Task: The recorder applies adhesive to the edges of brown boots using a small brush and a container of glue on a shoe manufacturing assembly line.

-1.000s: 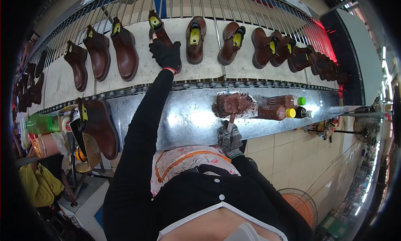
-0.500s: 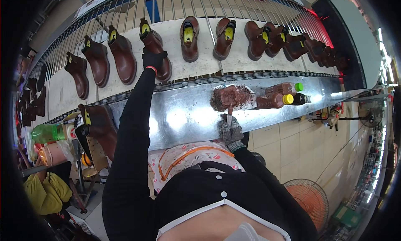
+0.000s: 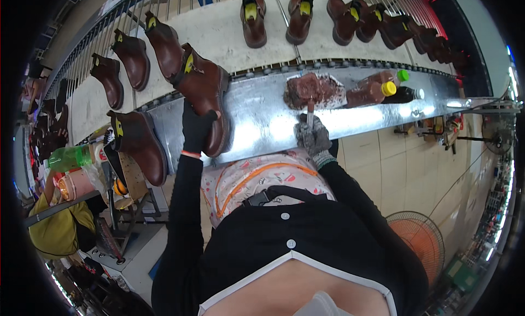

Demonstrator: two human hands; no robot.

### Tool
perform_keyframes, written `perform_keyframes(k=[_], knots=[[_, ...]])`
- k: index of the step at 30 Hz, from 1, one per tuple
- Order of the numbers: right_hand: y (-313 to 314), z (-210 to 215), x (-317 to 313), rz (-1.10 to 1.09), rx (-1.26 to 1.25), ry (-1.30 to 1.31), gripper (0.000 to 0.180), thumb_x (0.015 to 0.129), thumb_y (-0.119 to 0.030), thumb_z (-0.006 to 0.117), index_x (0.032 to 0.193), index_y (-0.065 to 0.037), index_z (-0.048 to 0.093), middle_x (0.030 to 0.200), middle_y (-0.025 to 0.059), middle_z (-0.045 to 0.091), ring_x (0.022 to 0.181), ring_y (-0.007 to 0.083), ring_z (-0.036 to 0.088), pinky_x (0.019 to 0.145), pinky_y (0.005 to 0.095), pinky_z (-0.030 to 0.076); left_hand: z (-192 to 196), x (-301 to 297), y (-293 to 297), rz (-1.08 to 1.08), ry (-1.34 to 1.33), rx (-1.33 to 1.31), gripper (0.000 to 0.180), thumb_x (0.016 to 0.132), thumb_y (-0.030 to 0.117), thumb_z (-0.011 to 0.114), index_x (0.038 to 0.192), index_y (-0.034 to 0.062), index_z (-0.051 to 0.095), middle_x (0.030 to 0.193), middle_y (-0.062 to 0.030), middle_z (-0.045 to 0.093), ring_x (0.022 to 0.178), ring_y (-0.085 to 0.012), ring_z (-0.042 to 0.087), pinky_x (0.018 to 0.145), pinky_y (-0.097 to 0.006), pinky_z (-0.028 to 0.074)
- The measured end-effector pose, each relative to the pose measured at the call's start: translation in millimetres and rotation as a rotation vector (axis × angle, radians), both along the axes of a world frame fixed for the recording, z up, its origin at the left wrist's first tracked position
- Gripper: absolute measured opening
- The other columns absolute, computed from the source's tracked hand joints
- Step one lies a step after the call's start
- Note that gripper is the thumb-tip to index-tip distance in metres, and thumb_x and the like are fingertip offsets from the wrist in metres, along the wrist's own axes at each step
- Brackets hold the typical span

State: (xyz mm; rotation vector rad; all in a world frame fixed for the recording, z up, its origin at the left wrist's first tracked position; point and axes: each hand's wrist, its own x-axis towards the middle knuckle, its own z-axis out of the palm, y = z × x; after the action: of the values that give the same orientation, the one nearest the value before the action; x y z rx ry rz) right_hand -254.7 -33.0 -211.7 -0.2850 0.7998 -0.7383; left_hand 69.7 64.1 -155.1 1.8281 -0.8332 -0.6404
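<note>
My left hand [image 3: 196, 129], in a black glove, grips a brown ankle boot [image 3: 206, 94] by its heel side; the boot sits over the near edge of the conveyor and the metal bench [image 3: 257, 116]. My right hand [image 3: 313, 138], in a grey glove, holds a small brush [image 3: 310, 112] upright, its tip at a brown-stained pad or dish [image 3: 313, 90] on the bench.
More brown boots [image 3: 254, 20] ride the pale conveyor belt behind the bench. Another boot [image 3: 139, 146] stands on a last at my left. Brown squeeze bottles with yellow [image 3: 372, 91] and green caps lie right of the pad. An orange fan [image 3: 421, 239] stands on the tiled floor.
My left hand reached to a boot on the conveyor, took hold of it and pulled it toward me onto the bench edge. My right hand stayed at the stained pad with the brush.
</note>
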Motion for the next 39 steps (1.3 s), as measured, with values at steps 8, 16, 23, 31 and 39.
perform_keyframes(k=[8,16,23,31,39], knots=[[26.2,61.1,-7.4,0.496,-0.249,0.829,0.021,0.089,-0.025,0.056,0.101,-0.007,0.057,0.072,-0.0013,0.055,0.053,0.0076,0.048,0.048,0.0221,0.040,-15.8,-58.1,21.9,0.120,-0.383,0.317,0.076,0.053,0.025,0.075,0.118,0.0024,0.043,0.113,-0.0176,0.053,0.106,-0.0312,0.052,0.087,-0.039,0.043],[26.1,49.8,0.8,0.324,-0.755,1.117,0.052,0.087,-0.016,0.057,0.134,-0.006,0.036,0.095,0.0077,0.061,0.081,0.0164,0.059,0.070,0.0280,0.049,7.3,-0.4,-17.1,-0.119,0.593,-0.570,0.051,0.095,0.031,0.036,0.135,-0.0011,0.032,0.125,-0.0128,0.049,0.110,-0.0188,0.050,0.095,-0.028,0.038],[28.5,33.0,-13.2,0.351,-1.003,1.108,0.063,0.085,-0.007,0.056,0.140,-0.010,0.026,0.110,0.0072,0.056,0.077,0.0134,0.057,0.067,0.0280,0.049,-10.7,49.3,-98.2,-0.391,0.772,-0.177,0.069,0.088,0.060,0.036,0.102,-0.0039,0.059,0.080,-0.0097,0.062,0.087,-0.0174,0.058,0.072,-0.026,0.046],[27.0,62.2,-5.9,0.208,-0.235,0.325,0.060,0.088,-0.004,0.051,0.139,-0.018,0.022,0.087,0.0038,0.054,0.059,0.0087,0.050,0.049,0.0231,0.043,29.7,37.3,-84.8,-0.438,0.663,-0.347,0.074,0.092,0.060,0.020,0.059,0.0036,0.055,0.061,-0.0108,0.055,0.071,-0.0222,0.051,0.079,-0.029,0.037],[37.6,109.2,-12.9,0.218,-0.478,0.420,0.024,0.084,-0.014,0.059,0.101,0.004,0.058,0.085,0.0108,0.063,0.062,0.0127,0.059,0.056,0.0241,0.050,76.3,8.5,-51.3,-0.884,0.521,-0.927,0.077,0.094,0.053,0.007,0.053,0.0074,0.053,0.055,-0.0049,0.052,0.060,-0.0167,0.045,0.081,-0.032,0.031]])
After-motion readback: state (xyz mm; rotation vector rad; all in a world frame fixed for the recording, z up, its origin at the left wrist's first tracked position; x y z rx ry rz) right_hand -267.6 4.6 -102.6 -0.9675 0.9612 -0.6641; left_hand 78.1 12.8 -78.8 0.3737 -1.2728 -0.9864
